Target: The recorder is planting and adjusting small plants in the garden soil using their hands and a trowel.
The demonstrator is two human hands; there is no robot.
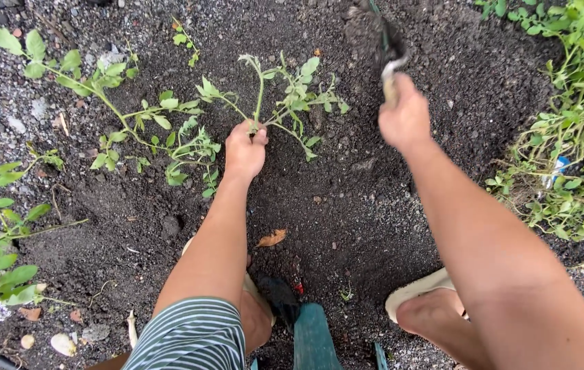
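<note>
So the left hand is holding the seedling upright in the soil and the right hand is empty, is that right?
Not quite. In the head view the left hand does hold the seedling upright in the soil, but the right hand is not empty: it grips a trowel.

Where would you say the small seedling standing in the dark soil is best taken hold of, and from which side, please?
Probably low on the main stem, just above the soil, where the left hand already pinches the seedling. Come from the near side: the stem is bare there, while the leafy side branches spread out higher up. The right hand with its trowel occupies the far right.
</note>
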